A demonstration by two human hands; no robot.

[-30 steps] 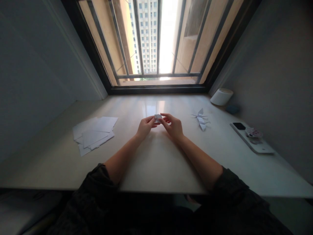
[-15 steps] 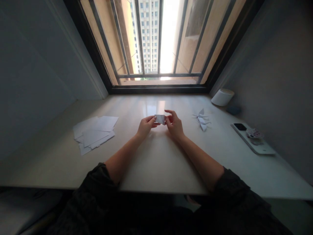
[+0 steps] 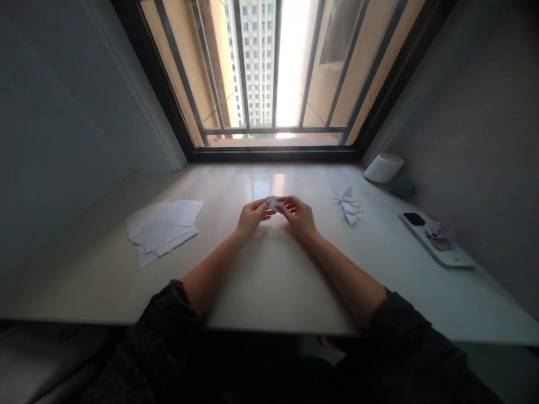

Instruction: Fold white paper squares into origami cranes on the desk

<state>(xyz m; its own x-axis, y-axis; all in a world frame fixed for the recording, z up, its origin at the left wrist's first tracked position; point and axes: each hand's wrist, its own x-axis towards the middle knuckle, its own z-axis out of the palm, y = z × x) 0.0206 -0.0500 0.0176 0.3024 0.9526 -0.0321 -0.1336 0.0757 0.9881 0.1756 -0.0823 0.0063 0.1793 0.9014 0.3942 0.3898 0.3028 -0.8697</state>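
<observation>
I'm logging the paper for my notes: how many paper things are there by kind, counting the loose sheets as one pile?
Small paper piece, between the left hand and right hand: 1
Folded paper cranes: 2
Pile of loose sheets: 1
Total: 4

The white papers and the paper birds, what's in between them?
Head view: the left hand, the right hand and the small folded paper they both hold are in between.

Smooth tabletop (image 3: pixel 269 286) w/ glossy sheen, matt-paper sheets (image 3: pixel 170 233), cranes (image 3: pixel 349 214) & folded pc. (image 3: pixel 272 201), matt cloth sleeves (image 3: pixel 168 314)
</observation>
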